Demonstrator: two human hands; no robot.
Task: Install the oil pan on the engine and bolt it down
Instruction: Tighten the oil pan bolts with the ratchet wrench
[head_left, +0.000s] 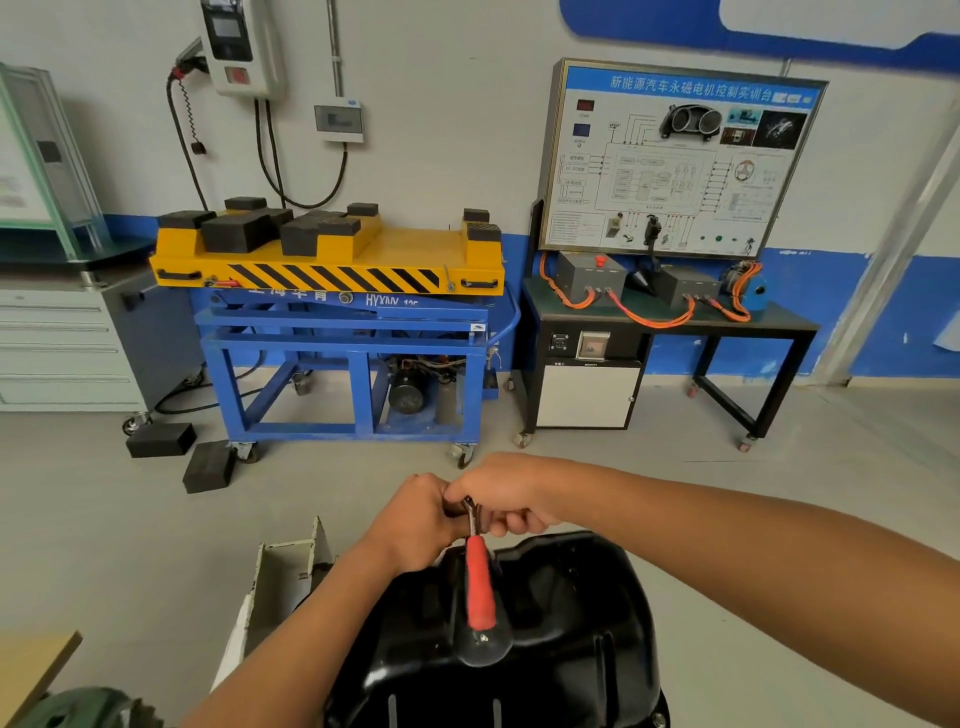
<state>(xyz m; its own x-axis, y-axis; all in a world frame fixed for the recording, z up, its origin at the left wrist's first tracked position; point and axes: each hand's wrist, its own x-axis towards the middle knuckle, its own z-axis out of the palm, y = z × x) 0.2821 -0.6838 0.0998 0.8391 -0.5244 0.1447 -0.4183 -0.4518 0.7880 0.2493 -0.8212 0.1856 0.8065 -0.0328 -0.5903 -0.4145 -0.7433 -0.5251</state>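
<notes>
Oil pan (561, 623) fills the bottom of the head view, black and glossy, sump side up, apparently seated on the engine, which is hidden beneath it. At its far rim the left hand (415, 514) and right hand (501, 493) meet, fingers curled round the head of a red-handled wrench (480, 587). Placement looks done and bolting under way. How many bolts are in, I cannot tell.
</notes>
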